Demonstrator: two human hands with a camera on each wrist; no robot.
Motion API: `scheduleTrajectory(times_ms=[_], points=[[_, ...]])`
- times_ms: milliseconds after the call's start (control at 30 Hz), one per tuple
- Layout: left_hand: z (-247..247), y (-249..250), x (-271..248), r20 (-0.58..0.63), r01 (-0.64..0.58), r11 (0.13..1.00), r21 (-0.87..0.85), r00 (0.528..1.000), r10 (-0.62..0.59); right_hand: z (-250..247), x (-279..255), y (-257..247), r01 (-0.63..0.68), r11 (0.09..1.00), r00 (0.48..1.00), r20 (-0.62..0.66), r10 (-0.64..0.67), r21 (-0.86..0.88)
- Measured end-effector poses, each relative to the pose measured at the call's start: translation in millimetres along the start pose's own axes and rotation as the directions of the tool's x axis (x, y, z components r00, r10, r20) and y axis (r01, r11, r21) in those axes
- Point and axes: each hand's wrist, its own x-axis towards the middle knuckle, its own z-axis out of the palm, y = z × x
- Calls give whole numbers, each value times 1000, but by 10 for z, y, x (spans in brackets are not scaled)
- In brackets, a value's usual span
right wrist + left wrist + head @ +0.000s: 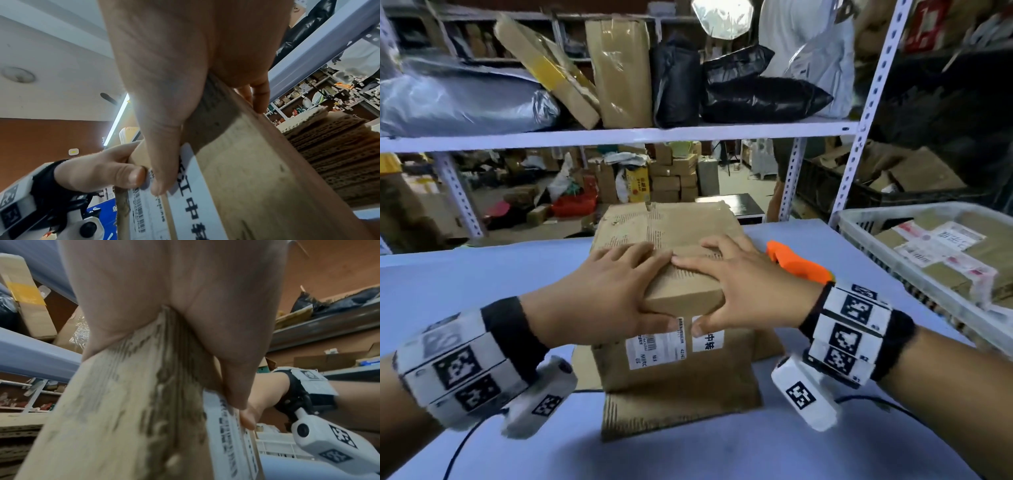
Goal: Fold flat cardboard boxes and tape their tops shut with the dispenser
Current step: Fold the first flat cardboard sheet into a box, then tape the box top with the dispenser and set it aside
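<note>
Two hands: left hand (599, 291) and right hand (743, 284) each grip the brown cardboard box (681, 294), fingers spread on top, thumbs beneath the near edge.
Box place: middle of the pale blue table (482, 281).
Hidden: orange tape dispenser (796, 262) partly behind the right hand.
Blurred: label print.

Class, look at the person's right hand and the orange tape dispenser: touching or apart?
Apart. In the head view the right hand grips the cardboard box, while the orange tape dispenser lies beyond it on the table.
</note>
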Motion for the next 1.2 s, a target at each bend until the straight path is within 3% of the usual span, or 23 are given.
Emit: scheduleTrajectory(times_ms=[233,300,367,433,500,533,600,667,800,867,933,1000,1067,1200], points=[[-39,46,0,-16,21,1000,-7,1000,-21,-60,-89,-42,-13,997,1000,-10,14,76],[-67,79,-4,7,37,999,-22,999,-37,-107,-123,4,-3,950,1000,19,-3,314],[-95,96,-8,30,41,999,-23,999,-40,-144,-135,162,-61,795,995,-27,97,604],[-121,101,-6,38,41,999,-20,998,-41,-162,-112,482,-222,771,938,-86,337,597],[-134,102,1,49,53,998,-32,998,-51,-127,-92,892,-515,797,827,-61,558,315],[-130,98,10,46,53,998,-32,998,-52,-91,-82,1060,-625,762,772,-8,635,169],[-109,86,44,25,35,999,-7,999,-34,-27,-22,1277,-721,692,690,126,713,40],[-73,69,77,14,17,1000,2,1000,-17,11,75,1403,-748,658,657,237,716,84],[-81,-32,168,14,13,999,-34,1000,-12,3,218,1518,-765,629,635,325,701,136],[-59,-28,176,3,15,998,-55,1000,-15,32,228,1488,-738,673,669,190,719,54],[-30,4,184,-28,0,999,-46,1000,-1,39,247,1439,-665,747,746,27,665,-1],[-28,44,166,-28,11,999,-41,1000,-12,23,256,1343,-626,778,778,113,618,53],[-59,56,158,-13,26,999,-35,1000,-26,-19,249,1201,-616,788,771,209,602,0],[-93,85,200,8,20,999,-34,1000,-20,-140,237,1113,-611,789,765,207,610,-66]])
